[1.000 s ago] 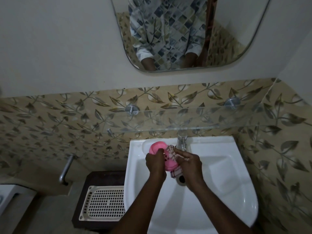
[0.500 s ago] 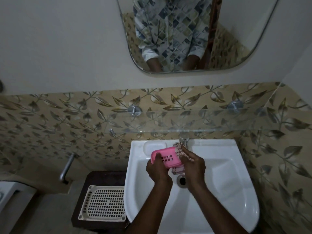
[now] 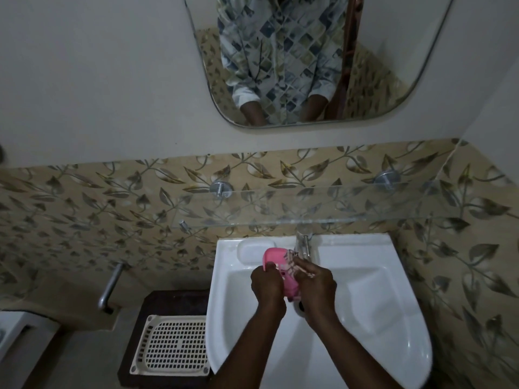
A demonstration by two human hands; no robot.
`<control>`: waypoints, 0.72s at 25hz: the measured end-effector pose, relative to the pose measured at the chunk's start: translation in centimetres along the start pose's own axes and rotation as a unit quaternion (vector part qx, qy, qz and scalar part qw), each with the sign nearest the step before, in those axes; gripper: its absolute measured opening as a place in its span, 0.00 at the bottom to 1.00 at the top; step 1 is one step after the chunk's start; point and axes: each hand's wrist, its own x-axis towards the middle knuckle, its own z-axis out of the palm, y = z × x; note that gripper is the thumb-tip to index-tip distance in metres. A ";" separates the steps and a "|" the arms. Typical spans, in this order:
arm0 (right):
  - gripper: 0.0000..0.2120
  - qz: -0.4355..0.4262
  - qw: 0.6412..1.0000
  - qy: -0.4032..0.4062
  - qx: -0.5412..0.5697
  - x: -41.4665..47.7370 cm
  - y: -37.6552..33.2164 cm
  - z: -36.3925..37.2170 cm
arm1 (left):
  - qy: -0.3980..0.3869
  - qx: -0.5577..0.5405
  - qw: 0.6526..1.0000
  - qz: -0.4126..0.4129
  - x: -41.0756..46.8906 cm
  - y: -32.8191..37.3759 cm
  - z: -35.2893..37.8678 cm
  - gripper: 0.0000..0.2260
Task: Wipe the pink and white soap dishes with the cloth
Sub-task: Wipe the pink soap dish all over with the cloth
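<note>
Over the white sink basin (image 3: 379, 290) my left hand (image 3: 266, 284) grips the pink soap dish (image 3: 276, 255) by its left edge, tilted on its side with its slotted face towards me. My right hand (image 3: 317, 284) presses a pink-and-white checked cloth (image 3: 292, 258) against the dish's right side. The white soap dish (image 3: 252, 248) lies on the sink's back left ledge, just behind the pink one.
A chrome tap (image 3: 303, 242) stands right behind my hands. A glass shelf (image 3: 309, 203) juts out above the sink, under a wall mirror (image 3: 309, 60). Left of the sink a white perforated tray (image 3: 171, 346) rests on a dark stool, beside a metal bar (image 3: 111, 284).
The pink dish has been turned between my hands, from flat to tilted upright, while the cloth has rubbed along its right side. Both hands stay over the basin.
</note>
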 end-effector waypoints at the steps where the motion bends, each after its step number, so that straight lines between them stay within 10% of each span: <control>1: 0.17 0.013 1.000 -0.014 0.008 0.5 -0.3 -0.6 | -0.041 -0.017 0.999 -0.014 0.5 0.3 -0.5 0.12; 9: 0.14 0.044 0.995 -0.050 0.069 0.1 -1.3 -0.1 | 0.073 -0.080 0.992 0.064 1.8 2.2 -0.8 0.19; 13: 0.15 0.104 0.974 -0.040 0.197 0.4 -0.7 -1.5 | -0.022 -0.047 0.997 0.049 1.5 -0.2 -0.7 0.14; 18: 0.15 -0.019 0.993 -0.074 0.093 -0.6 -1.3 -0.9 | -0.223 0.046 0.972 -0.050 0.3 0.9 -0.2 0.45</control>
